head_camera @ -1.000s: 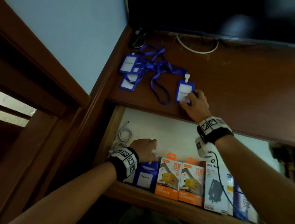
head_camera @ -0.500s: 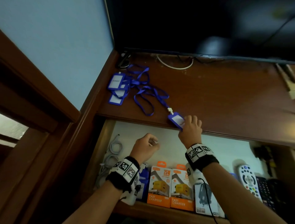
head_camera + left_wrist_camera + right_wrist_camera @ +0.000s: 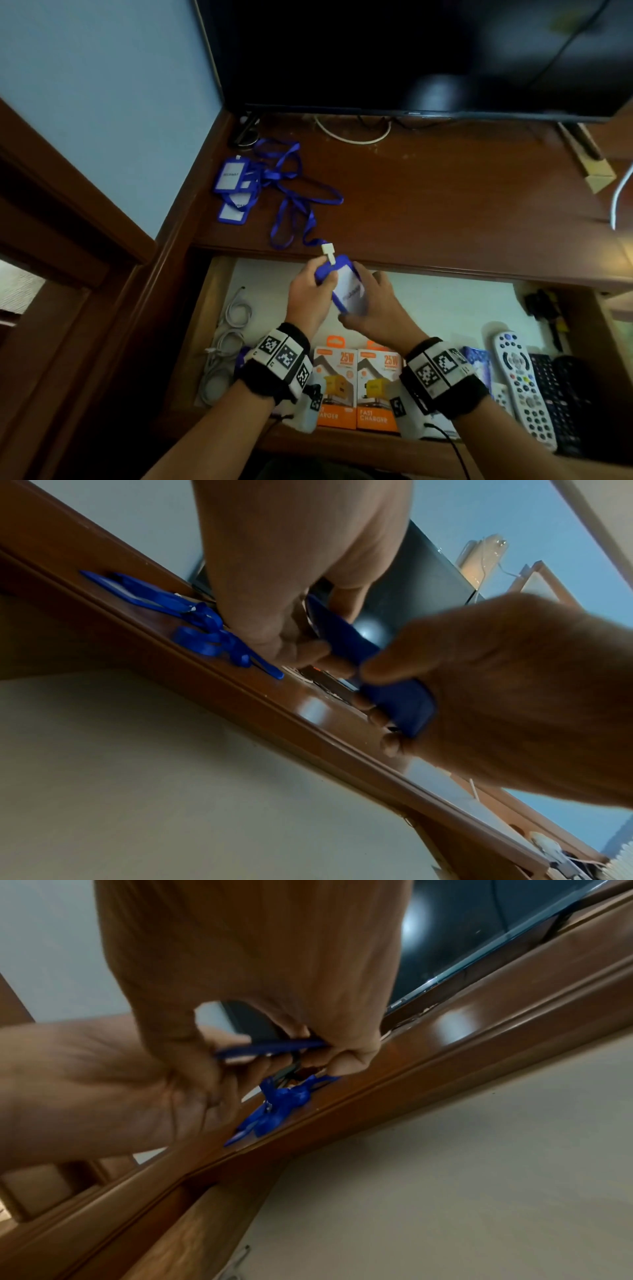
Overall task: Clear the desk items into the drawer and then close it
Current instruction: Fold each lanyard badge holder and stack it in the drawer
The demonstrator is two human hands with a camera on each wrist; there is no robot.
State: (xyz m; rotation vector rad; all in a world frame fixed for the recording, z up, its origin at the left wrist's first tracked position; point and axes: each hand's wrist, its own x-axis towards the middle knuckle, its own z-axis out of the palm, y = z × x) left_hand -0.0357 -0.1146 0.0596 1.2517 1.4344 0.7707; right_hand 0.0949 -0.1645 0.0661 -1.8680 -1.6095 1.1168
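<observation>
Left hand (image 3: 308, 294): fingers curl around the blue badge holder's (image 3: 346, 291) upper end.
Right hand (image 3: 376, 308): fingers grip its lower end.
Position: above the open drawer (image 3: 445, 298).
Lanyard (image 3: 291, 205): trails onto the desk (image 3: 445, 205).

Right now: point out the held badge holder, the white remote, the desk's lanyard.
badge holder (image 3: 351, 291): head view, white card face.
white remote (image 3: 524, 387): head view, button pad.
lanyard (image 3: 291, 192): head view, blue strap loop.

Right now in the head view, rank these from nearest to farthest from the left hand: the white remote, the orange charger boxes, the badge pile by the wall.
From the left hand:
1. Orange charger boxes, in the drawer's front, just below the hands.
2. Badge pile, on the desk's back left.
3. White remote, far right in the drawer.
</observation>
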